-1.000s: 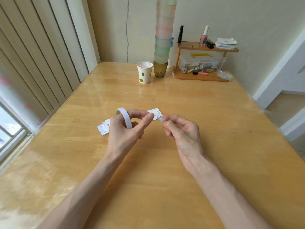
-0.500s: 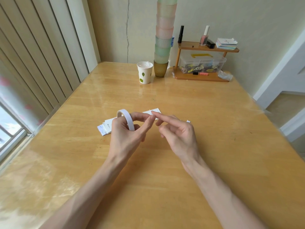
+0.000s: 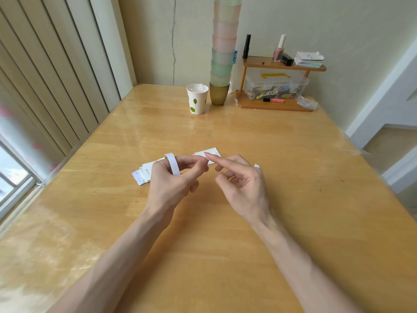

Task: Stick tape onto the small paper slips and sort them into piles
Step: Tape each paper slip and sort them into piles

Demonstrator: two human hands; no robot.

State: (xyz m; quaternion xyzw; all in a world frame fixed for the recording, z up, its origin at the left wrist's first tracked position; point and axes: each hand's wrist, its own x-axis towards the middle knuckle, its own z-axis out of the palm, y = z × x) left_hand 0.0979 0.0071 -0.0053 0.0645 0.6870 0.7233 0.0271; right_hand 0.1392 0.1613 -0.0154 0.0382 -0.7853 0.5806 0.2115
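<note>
Early days: left hand [image 3: 167,184] fingers clamp the white tape roll [image 3: 173,166], right hand [image 3: 246,188] fingers apart, touching a small white paper slip [image 3: 211,153]. Messy slip pile [image 3: 141,176] to go, I'd guess.

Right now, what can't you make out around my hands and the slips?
Head view:
- Slip at the fingertips: mostly behind left hand fingers; tape on it can't be told.
- Pile of slips: print too small, partly behind that hand.
- White scrap: mostly behind right hand.
- Cup stack: top cut by upper edge.

Lighting: bright daylight from window [image 3: 13,177], left | Glare: sheen on table [image 3: 67,233] | Distortion: wide-angle bending at edges | Focus: sharp centre
</note>
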